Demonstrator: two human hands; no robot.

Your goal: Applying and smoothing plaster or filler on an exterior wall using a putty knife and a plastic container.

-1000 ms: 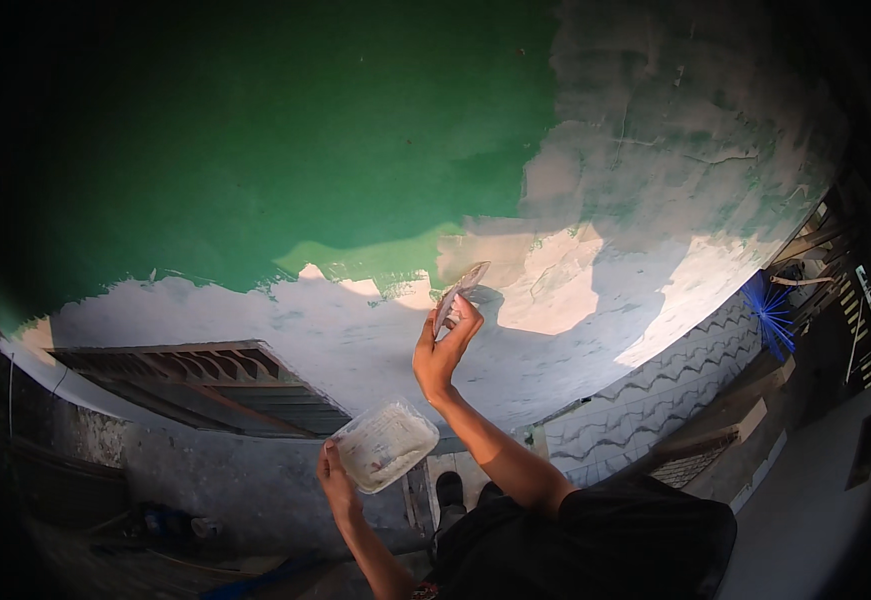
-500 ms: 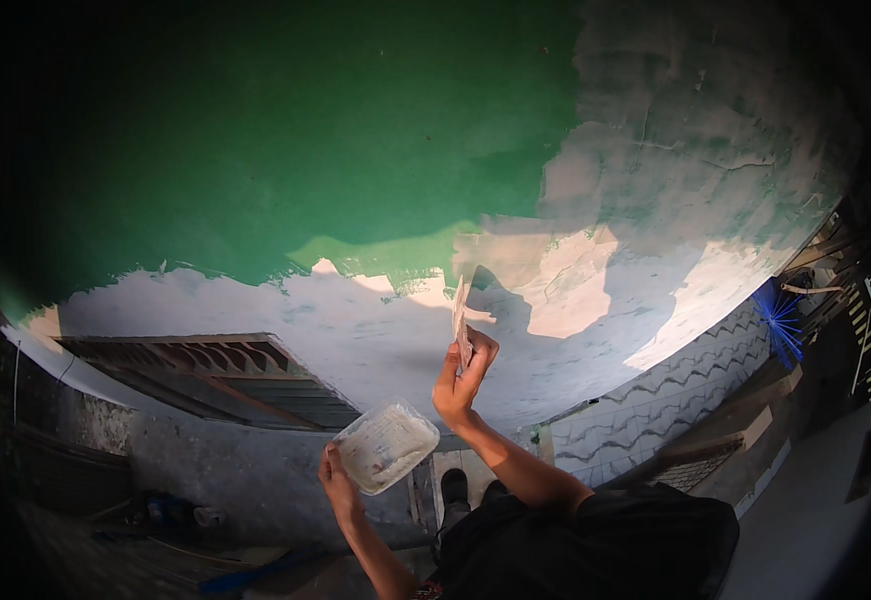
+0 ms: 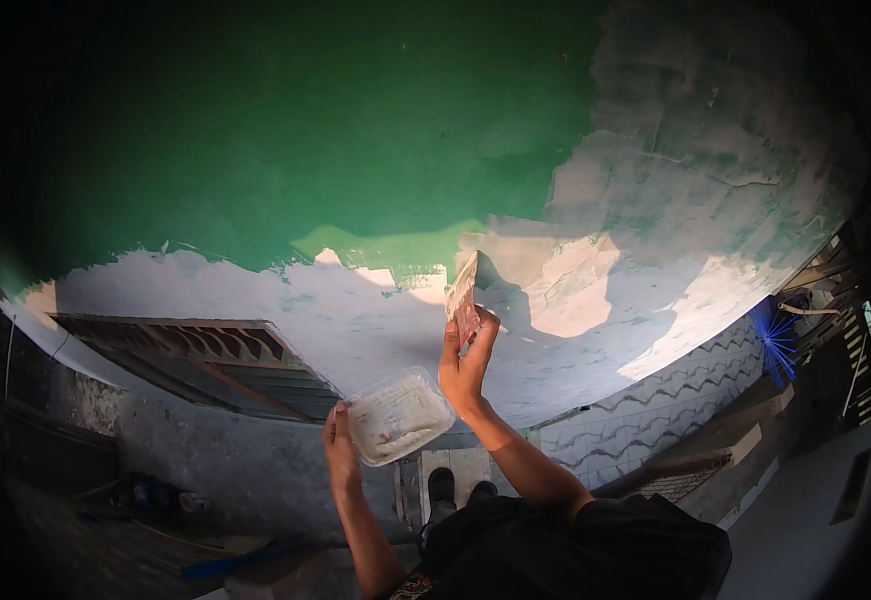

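In the head view, my right hand (image 3: 467, 360) grips a flat scraper (image 3: 461, 292) smeared with pale paste. Its tip is close to the edge between the green paint and the pale coating on the wall (image 3: 375, 150); contact is unclear. My left hand (image 3: 343, 450) holds the near left end of a translucent plastic tub (image 3: 400, 405), whose inside carries whitish paste. The tub sits below and left of the scraper. White, patchy coating covers the wall's lower band and right side, with sunlight and shadows across it.
A wooden louvred window (image 3: 185, 350) is at lower left, over grey concrete (image 3: 205, 450). My shoes (image 3: 442, 485) stand on a pale surface. To the right are wavy-patterned tiles (image 3: 615, 430), a blue bristled object (image 3: 770, 340), timber pieces (image 3: 815, 285) and a grey surface (image 3: 795, 500).
The scraper has changed angle, turning more upright. My left hand and the tub have risen slightly toward my right hand. The wall has shifted a little right and up in the view.
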